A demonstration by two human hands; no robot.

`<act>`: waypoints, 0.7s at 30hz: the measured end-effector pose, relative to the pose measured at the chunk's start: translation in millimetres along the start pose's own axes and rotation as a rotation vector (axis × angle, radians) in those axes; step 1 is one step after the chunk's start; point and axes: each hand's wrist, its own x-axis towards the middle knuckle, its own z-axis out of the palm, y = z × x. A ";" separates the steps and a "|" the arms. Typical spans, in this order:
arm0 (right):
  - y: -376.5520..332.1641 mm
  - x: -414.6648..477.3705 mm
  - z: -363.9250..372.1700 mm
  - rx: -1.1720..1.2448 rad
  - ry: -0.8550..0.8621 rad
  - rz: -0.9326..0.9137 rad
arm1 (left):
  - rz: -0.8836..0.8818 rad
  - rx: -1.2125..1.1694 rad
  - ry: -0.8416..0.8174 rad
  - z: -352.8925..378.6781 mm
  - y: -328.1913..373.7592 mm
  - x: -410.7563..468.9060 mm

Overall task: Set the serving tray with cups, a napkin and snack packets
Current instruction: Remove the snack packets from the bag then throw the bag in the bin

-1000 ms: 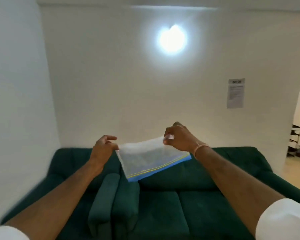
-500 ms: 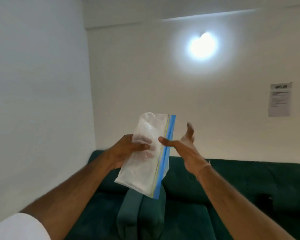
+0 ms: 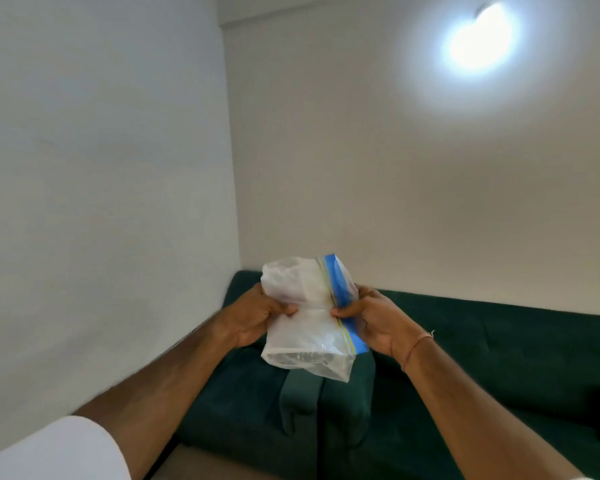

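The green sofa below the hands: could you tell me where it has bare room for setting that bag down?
The sofa seat right of the centre armrest looks bare; so does the seat left of it. Both hands, left hand and right hand, grip the zip bag.

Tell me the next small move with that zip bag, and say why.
Probably part the blue zip strip. Both hands grip the bag in the air above the green sofa: the right hand pinches the strip, the left hand clasps the opposite side. No tray is in view.

Head-worn view, forward over sofa (image 3: 465, 358)
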 end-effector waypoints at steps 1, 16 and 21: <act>7.3 4.0 4.0 -0.002 0.003 0.005 | -0.016 0.006 -0.013 -4.4 -2.5 -5.0; 104.3 101.1 165.6 -0.042 0.001 -0.087 | -0.036 0.162 0.222 -210.6 -43.2 -77.2; 196.4 176.6 263.8 -0.404 -0.104 0.113 | 0.006 0.194 0.460 -342.8 -95.2 -97.8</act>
